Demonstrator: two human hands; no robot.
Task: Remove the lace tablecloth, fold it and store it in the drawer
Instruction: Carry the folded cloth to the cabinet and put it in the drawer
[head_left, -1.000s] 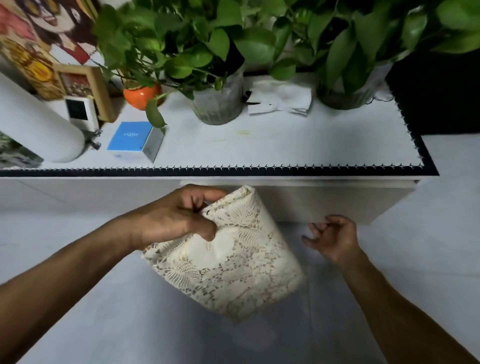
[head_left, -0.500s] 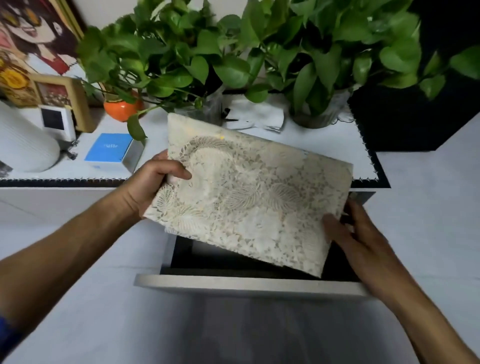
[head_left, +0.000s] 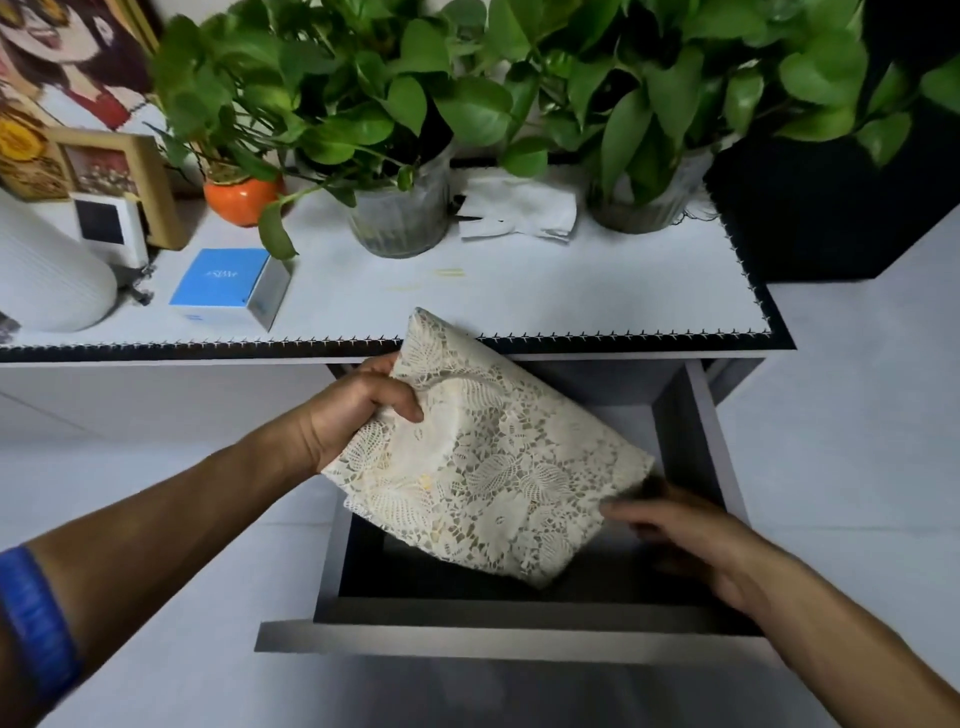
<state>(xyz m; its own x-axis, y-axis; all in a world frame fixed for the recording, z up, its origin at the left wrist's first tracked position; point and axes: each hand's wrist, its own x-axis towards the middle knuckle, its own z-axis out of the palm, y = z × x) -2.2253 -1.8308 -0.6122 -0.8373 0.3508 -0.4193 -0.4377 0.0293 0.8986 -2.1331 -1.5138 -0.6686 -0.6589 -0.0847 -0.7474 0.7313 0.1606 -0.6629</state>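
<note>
The cream lace tablecloth (head_left: 483, 457), folded into a flat rectangle, hangs tilted over the open drawer (head_left: 514, 642), its lower corner down inside the dark cavity. My left hand (head_left: 358, 410) grips its upper left edge, thumb on top. My right hand (head_left: 685, 535) is blurred at the cloth's lower right edge, fingers touching or just under the fabric. The drawer is pulled far out from under the white cabinet top (head_left: 519, 296).
On the cabinet top stand two leafy plants in clear pots (head_left: 400, 218) (head_left: 644, 202), an orange pot (head_left: 241, 200), a blue box (head_left: 228, 286), a white cylinder (head_left: 47, 270), a picture frame (head_left: 119, 182) and crumpled paper (head_left: 519, 213). A black block (head_left: 831, 208) sits to the right.
The drawer went from shut to pulled far out. The folded cloth was raised above the cabinet top, then lowered into the drawer opening with both hands on it.
</note>
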